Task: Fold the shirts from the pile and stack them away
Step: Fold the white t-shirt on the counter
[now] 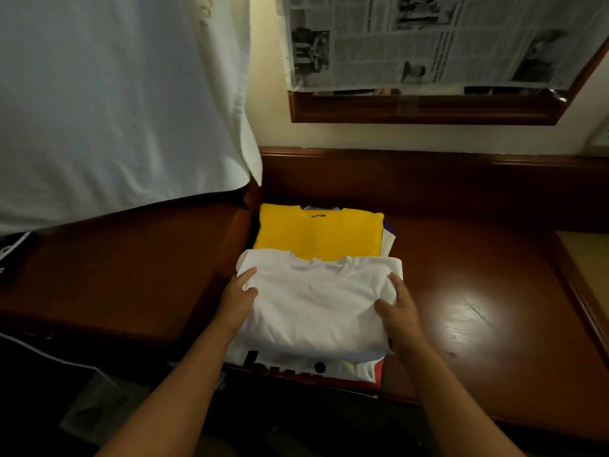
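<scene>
A folded white shirt (316, 301) lies on top of a near stack on the dark wooden desk (478, 291). My left hand (239, 296) grips its left edge, thumb on top and fingers under the fabric. Over on its right edge my right hand (400, 308) grips the same way. Under it shows a white shirt with black lettering (283, 366) and a red layer. Just behind sits a second stack topped by a folded yellow shirt (318, 235), with purple and cream edges showing at its right.
A large white cloth (115, 100) hangs at the upper left, over the desk's left part. A wood-framed mirror covered with newspaper (428, 41) is on the wall behind. The desk has a raised back rail and a raised right edge (580, 291).
</scene>
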The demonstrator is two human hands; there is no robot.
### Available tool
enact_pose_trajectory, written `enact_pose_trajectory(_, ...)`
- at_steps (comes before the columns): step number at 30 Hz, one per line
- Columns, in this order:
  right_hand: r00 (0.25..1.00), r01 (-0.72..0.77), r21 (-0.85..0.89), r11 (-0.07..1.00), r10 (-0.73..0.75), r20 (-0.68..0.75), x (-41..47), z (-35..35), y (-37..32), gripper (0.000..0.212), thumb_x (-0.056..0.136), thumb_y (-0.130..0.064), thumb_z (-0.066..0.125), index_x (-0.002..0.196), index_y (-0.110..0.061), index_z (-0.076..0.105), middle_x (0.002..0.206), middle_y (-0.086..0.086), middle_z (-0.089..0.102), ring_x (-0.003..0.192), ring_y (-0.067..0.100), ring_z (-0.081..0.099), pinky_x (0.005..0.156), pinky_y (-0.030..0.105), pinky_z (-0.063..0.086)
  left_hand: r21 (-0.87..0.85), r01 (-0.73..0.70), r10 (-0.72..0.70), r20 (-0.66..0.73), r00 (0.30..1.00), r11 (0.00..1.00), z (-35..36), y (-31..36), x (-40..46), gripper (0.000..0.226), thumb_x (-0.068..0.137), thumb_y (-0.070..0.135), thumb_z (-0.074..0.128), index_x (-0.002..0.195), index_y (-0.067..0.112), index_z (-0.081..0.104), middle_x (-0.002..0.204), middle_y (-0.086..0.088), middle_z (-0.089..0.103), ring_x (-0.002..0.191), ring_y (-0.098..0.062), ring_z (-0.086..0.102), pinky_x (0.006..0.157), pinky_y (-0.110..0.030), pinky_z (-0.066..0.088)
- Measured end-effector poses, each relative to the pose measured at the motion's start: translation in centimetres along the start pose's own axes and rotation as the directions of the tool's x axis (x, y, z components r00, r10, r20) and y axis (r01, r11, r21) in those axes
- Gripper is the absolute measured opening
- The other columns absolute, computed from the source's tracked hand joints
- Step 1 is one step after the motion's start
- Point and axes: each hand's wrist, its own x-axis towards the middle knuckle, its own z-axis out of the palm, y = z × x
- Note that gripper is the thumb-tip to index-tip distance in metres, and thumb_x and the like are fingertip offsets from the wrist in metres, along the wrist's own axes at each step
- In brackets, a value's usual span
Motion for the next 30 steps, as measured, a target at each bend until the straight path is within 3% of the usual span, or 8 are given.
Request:
enact_pose_trajectory(3,1.0,-0.004,0.018,1.0,0.004,0.009,0.0,2.2,0.3,0.064,0.088,-0.005,0.055,0.144,-0.031,0.036,0.149,0.005,0.036,0.128,0.031,0.043,0.102,0.056,0.043,0.007,0.021,-0.022,0.011,1.0,1.0,-1.8,-1.5,0.7,0.048,0.094,-0.002,0.047,0.138,0.016,0.05,0.151,-0.011,0.034,0.132,-0.028,0.039,0.099,-0.029,0.035)
enact_pose_trajectory(10,1.0,-0.027,-0.061,0.998,0.028,0.003,0.4,3.9,1.7,0.065,0.088,-0.007,0.054,0.144,-0.033,0.034,0.149,0.005,0.034,0.128,0.031,0.042,0.103,0.055,0.042,0.05,0.033,-0.036,0.071,0.997,0.998,-2.6,-3.4,2.5,0.047,0.095,-0.002,0.047,0.139,0.015,0.049,0.151,-0.013,0.032,0.135,-0.03,0.036,0.105,-0.033,0.033)
enact_pose_trajectory(15,0.997,-0.076,-0.283,0.956,0.079,0.0,0.0,4.2,3.8,0.063,0.093,-0.003,0.052,0.149,-0.014,0.027,0.153,0.01,0.03,0.136,0.031,0.034,0.109,0.042,0.033,0.124,0.064,-0.084,0.161,0.983,0.99,-2.0,-4.8,2.8,0.053,0.096,0.0,0.046,0.146,0.017,0.039,0.152,-0.013,0.029,0.124,-0.026,0.043,0.091,-0.024,0.034)
enact_pose_trajectory(17,0.996,-0.094,-0.343,0.935,0.086,-0.038,-0.5,3.9,5.2,0.061,0.094,-0.006,0.053,0.149,-0.012,0.028,0.153,0.012,0.032,0.137,0.031,0.034,0.111,0.043,0.032,0.141,0.054,-0.079,0.178,0.981,0.989,-1.9,-5.7,2.7,0.058,0.095,-0.001,0.048,0.148,0.019,0.033,0.155,-0.014,0.024,0.133,-0.029,0.037,0.096,-0.029,0.037)
enact_pose_trajectory(19,0.993,-0.094,-0.39,0.916,0.058,-0.105,-1.3,3.7,6.0,0.057,0.094,-0.011,0.054,0.147,-0.011,0.031,0.15,0.014,0.037,0.135,0.032,0.037,0.112,0.045,0.032,0.294,0.026,-0.053,0.085,0.995,0.955,-1.7,-6.6,2.1,0.06,0.095,0.006,0.05,0.149,0.022,0.03,0.159,-0.014,0.012,0.143,-0.032,0.022,0.108,-0.036,0.031)
enact_pose_trajectory(22,0.99,-0.004,-0.593,0.805,-0.081,-0.117,-2.4,4.5,6.3,0.055,0.094,-0.018,0.055,0.145,-0.01,0.035,0.148,0.013,0.037,0.134,0.03,0.037,0.11,0.045,0.034,0.57,-0.03,0.098,-0.089,0.991,0.821,-1.0,-7.8,0.1,0.056,0.097,0.02,0.052,0.149,0.023,0.031,0.16,-0.015,0.005,0.147,-0.034,0.009,0.116,-0.045,0.02)
enact_pose_trajectory(26,0.973,0.182,-0.777,0.603,-0.222,0.056,-2.9,8.1,5.3,0.053,0.098,-0.03,0.047,0.147,-0.015,0.033,0.158,0.009,0.023,0.145,0.028,0.022,0.113,0.044,0.025,0.699,-0.199,0.223,0.058,0.973,0.687,0.3,-8.9,-0.9,0.054,0.097,0.033,0.048,0.148,0.021,0.034,0.16,-0.01,0.011,0.147,-0.031,0.008,0.116,-0.044,0.017)
enact_pose_trajectory(30,0.974,0.227,-0.863,0.451,-0.088,0.21,-1.6,10.4,5.8,0.056,0.102,-0.043,0.028,0.153,-0.024,0.014,0.162,0.0,-0.005,0.149,0.023,-0.008,0.118,0.048,0.0,0.771,-0.237,0.157,0.179,0.971,0.591,0.4,-9.8,0.2,0.06,0.1,0.046,0.036,0.153,0.027,0.016,0.162,-0.004,-0.001,0.148,-0.027,-0.005,0.118,-0.047,0.007)
